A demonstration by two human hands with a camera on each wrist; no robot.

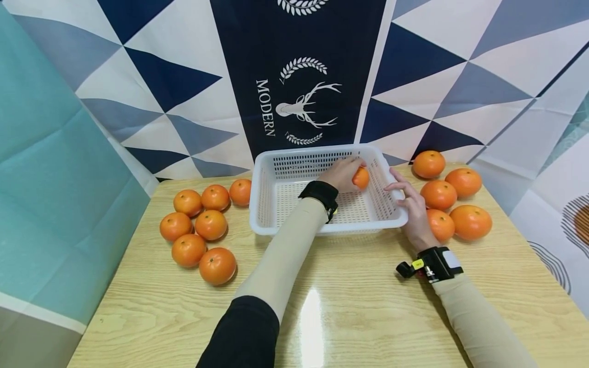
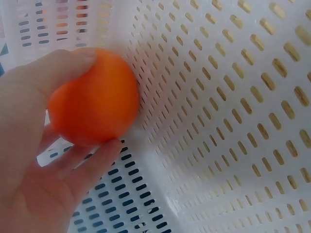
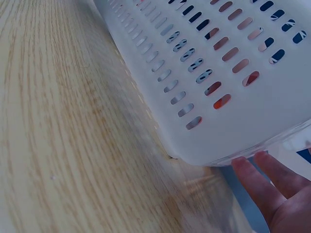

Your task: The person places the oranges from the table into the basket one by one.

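Left hand [image 1: 342,174] pinches orange [image 1: 361,178], thumb over, inside basket [image 1: 359,226] | right hand [image 1: 413,209] grips rim [image 1: 397,221], probably to steady it

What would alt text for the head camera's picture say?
A person's left hand holds an orange inside a white basket while the right hand touches the basket's right end. On the wooden table, seven oranges lie left of the basket and five oranges right of it, with a patterned cloth behind.

A deer-printed cloth [image 1: 294,51] hangs behind the wooden table [image 1: 368,306], teal fabric [image 1: 55,168] at left.
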